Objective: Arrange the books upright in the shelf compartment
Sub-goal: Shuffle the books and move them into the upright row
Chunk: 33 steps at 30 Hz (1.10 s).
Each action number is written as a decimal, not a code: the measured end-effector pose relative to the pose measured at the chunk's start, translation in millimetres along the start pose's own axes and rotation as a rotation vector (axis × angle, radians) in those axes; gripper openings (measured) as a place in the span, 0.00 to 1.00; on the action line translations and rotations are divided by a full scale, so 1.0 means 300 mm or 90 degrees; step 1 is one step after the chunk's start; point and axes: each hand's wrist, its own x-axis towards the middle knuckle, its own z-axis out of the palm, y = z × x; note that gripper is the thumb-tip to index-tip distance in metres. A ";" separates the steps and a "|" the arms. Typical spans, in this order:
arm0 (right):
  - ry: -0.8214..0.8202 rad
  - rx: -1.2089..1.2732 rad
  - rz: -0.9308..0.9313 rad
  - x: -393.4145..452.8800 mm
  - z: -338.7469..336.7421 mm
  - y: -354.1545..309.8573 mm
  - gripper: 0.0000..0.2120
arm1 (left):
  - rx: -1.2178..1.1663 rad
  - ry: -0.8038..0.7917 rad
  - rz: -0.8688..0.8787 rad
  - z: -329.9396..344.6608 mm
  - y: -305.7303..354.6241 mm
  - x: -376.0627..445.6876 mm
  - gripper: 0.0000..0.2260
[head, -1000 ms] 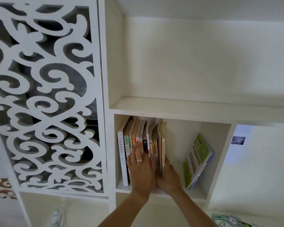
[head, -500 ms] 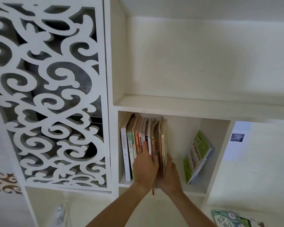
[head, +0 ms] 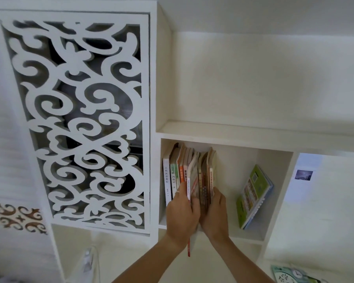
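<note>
Two hands work the row of books (head: 189,176) at the left of the shelf compartment (head: 278,201). Your left hand (head: 182,215) has its grip curled on a thin red-edged book (head: 192,186), now drawn out past the shelf edge; slide it back level. Your right hand (head: 215,213) holds the row's right end, fingers curled, where earlier they lay flatter.
</note>
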 end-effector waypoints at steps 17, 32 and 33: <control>0.150 0.041 -0.128 -0.008 0.032 -0.188 0.18 | -0.032 0.140 -0.022 -0.296 -0.077 -0.007 0.12; 0.042 -0.146 -0.261 0.112 0.081 -0.299 0.26 | 0.014 0.170 -0.003 -0.358 -0.057 -0.014 0.11; 0.035 -0.175 -0.265 0.132 0.081 -0.303 0.27 | 0.018 0.171 0.002 -0.357 -0.053 -0.011 0.11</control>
